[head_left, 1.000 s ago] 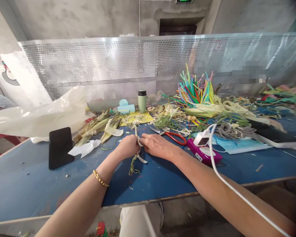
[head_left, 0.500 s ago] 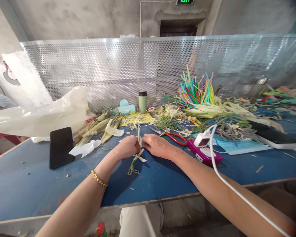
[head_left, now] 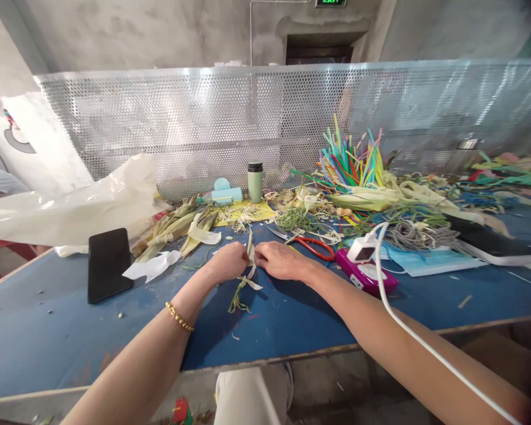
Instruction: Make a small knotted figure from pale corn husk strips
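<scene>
My left hand (head_left: 228, 261) and my right hand (head_left: 281, 260) face each other over the middle of the blue table, fingers closed in a pinch. Between them stands a pale corn husk strip (head_left: 250, 251), its narrow tip pointing up and its edges in my fingertips. Just below my hands hangs or lies a small tied piece with green strands (head_left: 236, 298) and pale husk ends (head_left: 253, 284); whether it joins the strip is hidden by my fingers. Right of my right hand lie red-handled scissors (head_left: 321, 249), blades toward the hand.
A black phone (head_left: 110, 265) and white scrap (head_left: 153, 265) lie left, near dried corn husks (head_left: 174, 227). At the back stands a green bottle (head_left: 255, 183) before a perforated metal screen (head_left: 194, 124). A purple box (head_left: 367, 274) with a white cable (head_left: 383, 283) and colourful pipe cleaners (head_left: 351, 162) are right.
Almost nothing differs. Both hands keep their pinch on the husk strip; my right fingers have shifted very slightly, and the view has moved a little.
</scene>
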Available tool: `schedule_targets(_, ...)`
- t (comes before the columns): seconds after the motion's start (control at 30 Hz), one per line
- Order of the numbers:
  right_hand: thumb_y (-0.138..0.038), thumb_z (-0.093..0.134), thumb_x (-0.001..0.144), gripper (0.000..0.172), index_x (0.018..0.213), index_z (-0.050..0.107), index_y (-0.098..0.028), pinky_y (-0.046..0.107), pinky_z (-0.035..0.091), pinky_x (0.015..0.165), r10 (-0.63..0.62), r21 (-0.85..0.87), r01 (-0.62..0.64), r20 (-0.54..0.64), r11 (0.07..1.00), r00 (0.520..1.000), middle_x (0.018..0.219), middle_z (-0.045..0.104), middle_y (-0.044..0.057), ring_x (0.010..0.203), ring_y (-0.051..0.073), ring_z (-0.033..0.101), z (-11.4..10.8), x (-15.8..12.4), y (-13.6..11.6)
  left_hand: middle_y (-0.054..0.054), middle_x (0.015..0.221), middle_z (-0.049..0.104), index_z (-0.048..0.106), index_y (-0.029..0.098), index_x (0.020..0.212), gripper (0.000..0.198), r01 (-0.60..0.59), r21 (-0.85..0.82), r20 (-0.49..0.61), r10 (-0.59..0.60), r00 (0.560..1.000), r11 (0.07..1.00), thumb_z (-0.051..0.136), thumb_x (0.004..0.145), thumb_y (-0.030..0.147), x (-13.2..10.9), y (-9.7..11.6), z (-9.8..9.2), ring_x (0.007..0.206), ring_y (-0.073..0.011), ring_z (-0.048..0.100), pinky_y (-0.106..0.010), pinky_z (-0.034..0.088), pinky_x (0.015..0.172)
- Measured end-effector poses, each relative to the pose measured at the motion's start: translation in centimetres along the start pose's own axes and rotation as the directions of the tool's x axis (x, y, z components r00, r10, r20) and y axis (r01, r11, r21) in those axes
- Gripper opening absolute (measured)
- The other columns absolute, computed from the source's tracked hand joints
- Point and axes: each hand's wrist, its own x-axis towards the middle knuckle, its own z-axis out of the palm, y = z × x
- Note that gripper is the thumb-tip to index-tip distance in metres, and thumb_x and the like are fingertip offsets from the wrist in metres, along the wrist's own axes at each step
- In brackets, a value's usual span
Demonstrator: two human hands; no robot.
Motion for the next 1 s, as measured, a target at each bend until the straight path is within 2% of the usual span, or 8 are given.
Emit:
schedule_targets(0.2,-0.024,0.048,0.089,0.018,0.083,0.063,-0.017,0.025,0.030,0.056,0.076,-0.050,-0.076,-0.020,0.996,0.997,0.083,0.070,0.008,0.075,0.018,0.064,0.0,0.2,-0.5,-0.011,0.079,0.073,0.070,0.015,0.076,0.018,0.074,-0.028,-0.013,-0.074,0.997,0.997,0.053,0.074,0.020,0.1,-0.1,0.3,0.076,-0.0213,0.068,-0.027,0.046,0.064)
schedule_targets(0.4,-0.014,0.058,0.074,0.011,0.081,0.066,-0.018,0.021,0.035,0.057,0.201,0.102,-0.205,0.056,0.973,0.978,0.083,0.072,0.004,0.076,0.016,0.064,0.0,1.4,-0.1,-0.011,0.077,0.072,0.070,0.014,0.077,0.016,0.152,-0.065,0.018,-0.151,0.988,0.986,0.056,0.072,0.018,0.1,0.4,-0.3,0.074,-0.0210,0.067,-0.025,0.044,0.059)
schedule_targets(0.53,-0.015,0.060,0.073,0.009,0.079,0.067,-0.018,0.022,0.034,0.057,0.227,0.141,-0.231,0.044,0.963,0.973,0.080,0.071,0.003,0.074,0.015,0.063,-0.1,1.3,-0.1,-0.008,0.084,0.073,0.069,0.016,0.086,0.021,0.084,-0.057,-0.027,-0.086,0.996,0.995,0.054,0.071,0.014,0.0,0.6,-0.2,0.078,-0.0196,0.066,-0.025,0.046,0.063)
schedule_targets(0.67,-0.018,0.056,0.083,0.010,0.080,0.065,-0.017,0.024,0.033,0.059,0.139,0.033,-0.138,-0.041,0.990,0.989,0.079,0.070,0.005,0.077,0.017,0.063,-0.2,0.1,-1.0,-0.008,0.084,0.072,0.070,0.017,0.083,0.023,-0.032,0.006,-0.091,0.033,0.995,0.999,0.051,0.072,0.009,-0.4,0.5,0.2,0.081,-0.0202,0.066,-0.027,0.046,0.070)
schedule_targets(0.83,-0.016,0.045,0.092,0.018,0.090,0.063,-0.015,0.027,0.034,0.065,0.001,-0.208,-0.025,-0.119,0.978,0.993,0.089,0.066,0.010,0.079,0.018,0.061,-0.1,-1.3,-1.9,-0.011,0.088,0.070,0.071,0.017,0.085,0.024,-0.090,0.098,-0.101,0.100,0.990,0.991,0.050,0.075,0.010,-0.9,0.4,0.2,0.086,-0.0216,0.066,-0.029,0.047,0.075)
schedule_targets(0.9,-0.012,0.041,0.093,0.022,0.091,0.062,-0.014,0.028,0.035,0.067,-0.065,-0.285,0.030,-0.112,0.958,0.992,0.088,0.064,0.010,0.077,0.018,0.060,-0.1,-1.6,-2.2,-0.012,0.087,0.070,0.070,0.015,0.084,0.023,-0.092,0.119,-0.088,0.102,0.991,0.989,0.049,0.076,0.009,-1.2,0.6,0.0,0.085,-0.0220,0.066,-0.029,0.047,0.073)
schedule_targets(1.0,-0.004,0.040,0.091,0.025,0.085,0.062,-0.013,0.031,0.036,0.074,-0.135,-0.345,0.113,-0.040,0.932,0.990,0.087,0.063,0.010,0.079,0.019,0.059,-0.4,-1.9,-2.7,-0.014,0.086,0.069,0.068,0.013,0.083,0.024,-0.108,0.170,-0.085,0.124,0.989,0.979,0.046,0.076,0.008,-1.5,1.1,-0.2,0.084,-0.0236,0.065,-0.030,0.046,0.071)
